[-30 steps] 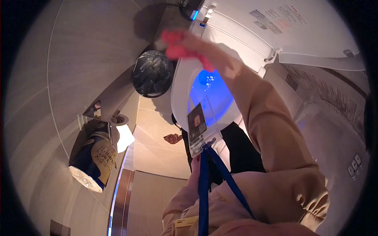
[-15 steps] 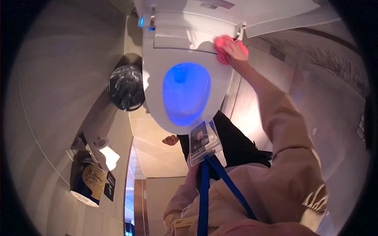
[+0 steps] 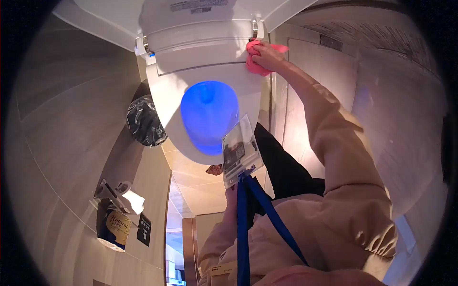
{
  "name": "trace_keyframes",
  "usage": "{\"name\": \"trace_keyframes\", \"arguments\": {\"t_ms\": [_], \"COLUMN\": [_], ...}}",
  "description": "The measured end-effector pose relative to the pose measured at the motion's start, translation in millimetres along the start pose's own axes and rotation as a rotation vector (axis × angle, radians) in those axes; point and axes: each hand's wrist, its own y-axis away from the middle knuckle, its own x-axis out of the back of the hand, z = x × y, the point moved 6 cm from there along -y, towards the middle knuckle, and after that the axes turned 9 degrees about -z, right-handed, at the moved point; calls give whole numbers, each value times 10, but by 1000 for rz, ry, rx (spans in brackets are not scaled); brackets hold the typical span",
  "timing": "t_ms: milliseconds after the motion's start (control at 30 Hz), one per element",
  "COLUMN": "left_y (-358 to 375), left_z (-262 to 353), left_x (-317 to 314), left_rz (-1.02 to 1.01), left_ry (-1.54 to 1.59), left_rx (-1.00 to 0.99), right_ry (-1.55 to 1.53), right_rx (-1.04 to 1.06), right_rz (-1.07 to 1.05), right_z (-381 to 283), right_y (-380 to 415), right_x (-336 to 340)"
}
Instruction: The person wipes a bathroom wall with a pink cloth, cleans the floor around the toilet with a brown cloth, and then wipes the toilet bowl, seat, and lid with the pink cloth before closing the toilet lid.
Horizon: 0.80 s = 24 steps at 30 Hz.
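My right hand (image 3: 268, 57) is closed on a pink cloth (image 3: 258, 68). It presses the cloth onto the rear right corner of the white toilet seat (image 3: 164, 86), right by the metal hinge (image 3: 254, 29). Blue light fills the toilet bowl (image 3: 210, 114). My left hand (image 3: 231, 194) is low by my body, its fingers hidden behind a clear badge holder (image 3: 241, 150) that hangs from a blue lanyard (image 3: 243, 214). A small brown patterned thing (image 3: 214, 169) shows beside the badge, below the seat's front edge.
A bin with a black liner (image 3: 147, 121) stands left of the toilet. On the left wall are a toilet paper roll (image 3: 131, 198), a gold-and-navy pack (image 3: 113, 229) and a black sign (image 3: 143, 229). The raised toilet lid (image 3: 186, 19) is at the back.
The view has shifted and turned, so the toilet appears further left and tilted. My right hand stays at the seat's rear right corner with the cloth, now close under the hinge.
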Motion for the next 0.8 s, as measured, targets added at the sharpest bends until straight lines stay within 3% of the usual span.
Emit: {"name": "trace_keyframes", "arguments": {"t_ms": [67, 100, 133, 200, 233, 333, 433, 467, 533, 567, 600, 633, 700, 800], "left_y": [24, 43, 43, -76, -82, 36, 14, 78, 235, 182, 144, 133, 65, -7], "left_z": [13, 0, 39, -124, -152, -381, -390, -281, 353, 480, 505, 512, 263, -71], "left_x": [-23, -10, -19, -33, -63, -129, -189, -176, 7, -2, 5, 20, 35, -9], "left_rz": [-103, -98, -86, -86, -78, -234, -342, -338, -138, -139, -138, -136, -128, -98], "left_ry": [-127, -133, -73, -99, -91, 592, 1283, 1279, 264, 266, 57, -152, -106, -64], "left_rx": [135, 139, 53, -171, -172, -52, 52, 57, -93, -103, -57, -6, -14, 12], "right_ry": [55, -58, -168, -53, -47, -5, 30, -35, -101, -107, -116, -115, -354, -267], "right_rx": [2, -94, -188, -321, -311, -80, 100, 147, 182, 43, -95, -94, 1, -40], "right_rz": [49, -83, -216, -223, -224, -3, -45, -2, 47, 35, 17, 16, 293, 384], "right_z": [51, 176, 349, 1025, 972, 503, 166, 228, 383, 594, 650, 642, 405, 192], "right_y": [-7, 32, 132, 322, 301, 478, 118, 12, 46, 83, 155, 177, 295, -81], "right_x": [6, -17, -15, -313, -287, -65, 1, -39, -202, -307, -323, -300, 102, 150]}}
